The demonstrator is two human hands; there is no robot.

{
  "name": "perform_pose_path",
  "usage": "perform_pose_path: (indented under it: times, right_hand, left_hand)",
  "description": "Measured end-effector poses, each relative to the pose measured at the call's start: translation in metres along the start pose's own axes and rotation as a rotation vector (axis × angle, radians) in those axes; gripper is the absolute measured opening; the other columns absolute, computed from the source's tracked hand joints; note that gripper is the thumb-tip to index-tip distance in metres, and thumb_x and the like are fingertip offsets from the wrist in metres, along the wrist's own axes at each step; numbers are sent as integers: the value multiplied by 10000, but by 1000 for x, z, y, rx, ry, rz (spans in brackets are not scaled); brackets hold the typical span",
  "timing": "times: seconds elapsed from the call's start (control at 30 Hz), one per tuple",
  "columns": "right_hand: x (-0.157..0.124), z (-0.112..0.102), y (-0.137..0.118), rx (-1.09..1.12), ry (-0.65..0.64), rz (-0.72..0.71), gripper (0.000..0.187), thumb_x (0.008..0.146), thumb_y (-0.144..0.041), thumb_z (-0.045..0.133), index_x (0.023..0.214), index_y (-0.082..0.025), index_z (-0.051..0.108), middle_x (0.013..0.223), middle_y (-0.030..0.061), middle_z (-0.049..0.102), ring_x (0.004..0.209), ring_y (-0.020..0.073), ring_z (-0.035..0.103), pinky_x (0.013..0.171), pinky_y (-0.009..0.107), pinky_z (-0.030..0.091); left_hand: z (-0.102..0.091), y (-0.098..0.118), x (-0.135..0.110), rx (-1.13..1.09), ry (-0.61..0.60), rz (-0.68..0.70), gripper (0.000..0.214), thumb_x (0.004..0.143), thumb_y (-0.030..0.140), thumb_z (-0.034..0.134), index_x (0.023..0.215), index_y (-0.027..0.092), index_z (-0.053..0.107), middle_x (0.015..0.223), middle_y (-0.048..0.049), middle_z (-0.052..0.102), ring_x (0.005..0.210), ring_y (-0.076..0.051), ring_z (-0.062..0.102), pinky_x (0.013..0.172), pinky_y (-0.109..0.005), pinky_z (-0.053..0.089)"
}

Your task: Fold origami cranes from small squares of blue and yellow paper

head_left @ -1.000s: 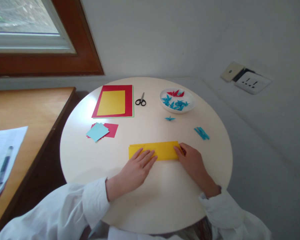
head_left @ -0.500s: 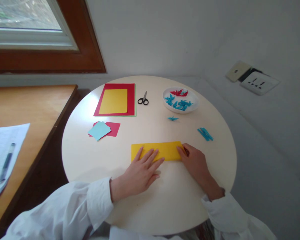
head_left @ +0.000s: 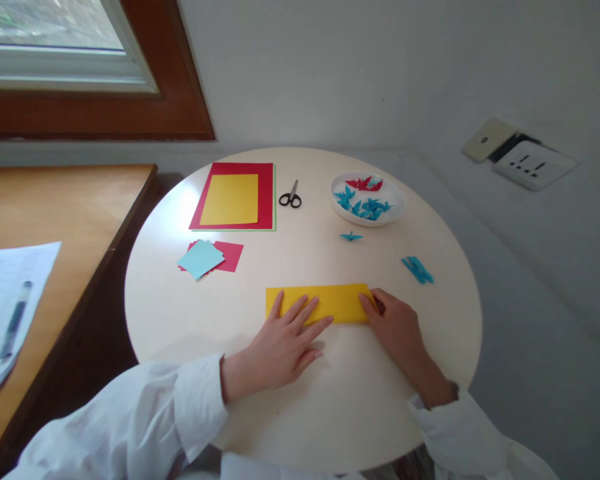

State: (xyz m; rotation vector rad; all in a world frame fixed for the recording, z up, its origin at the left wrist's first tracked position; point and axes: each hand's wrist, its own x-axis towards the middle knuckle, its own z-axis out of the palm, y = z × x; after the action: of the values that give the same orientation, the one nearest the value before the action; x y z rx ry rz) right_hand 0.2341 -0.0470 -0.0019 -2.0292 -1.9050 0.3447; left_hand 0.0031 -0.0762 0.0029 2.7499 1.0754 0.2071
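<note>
A folded sheet of yellow paper (head_left: 343,303) lies as a long strip near the front middle of the round white table (head_left: 300,427). My left hand (head_left: 293,343) rests flat across its left half, fingers spread. At the strip's right end, my right hand (head_left: 395,327) pinches the paper, thumb on top and the other fingers curled behind and partly hidden. Beyond the strip, a single blue paper crane (head_left: 351,237) sits on the tabletop. Some narrow blue folded paper strips (head_left: 417,270) lie to the right.
A white dish (head_left: 343,218) holds red and blue cranes at the back right. Black-handled scissors (head_left: 291,199) lie left of it. Yellow paper (head_left: 230,200) tops larger red sheets (head_left: 265,200); small light-blue squares (head_left: 201,259) lie in front. A wooden desk (head_left: 80,200) stands left, bearing a pen (head_left: 15,320).
The whole view has shifted slightly, so things appear a little farther right. Both hands keep the same hold on the yellow paper.
</note>
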Motion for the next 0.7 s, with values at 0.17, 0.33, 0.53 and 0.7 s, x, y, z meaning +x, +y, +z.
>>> perform_pose_path:
  times: [0.17,0.33,0.53,0.7]
  right_hand:
    - [0,0,-1,5,11,2,298,817,-415,395,648,-190,495,614,18,570,547,144,475,539,256,310]
    - [-1,-1,-1,22,45,-18,299,809,-419,401,619,-196,462,581,4,540,517,130,446,520,249,304]
    - [-1,-1,-2,18,47,-20,293,808,-413,403,617,-199,461,576,2,537,513,129,443,512,249,304]
    - [-1,-1,-2,15,48,-16,293,807,-414,404,624,-196,474,585,5,546,518,132,449,515,249,307]
  left_hand:
    - [1,0,0,-20,-10,-8,511,939,458,234,1405,256,295,1473,-125,309,1353,-308,269,1053,-605,161]
    - [4,-1,-1,-16,-2,-5,519,936,468,244,1409,257,286,1475,-118,308,1354,-304,264,1063,-595,141]
    - [3,-1,0,1,13,-6,516,935,467,248,1406,264,294,1464,-113,332,1347,-298,283,1062,-585,150]
    - [3,0,-1,15,28,-15,509,933,468,253,1399,273,309,1463,-117,333,1334,-312,301,1051,-627,97]
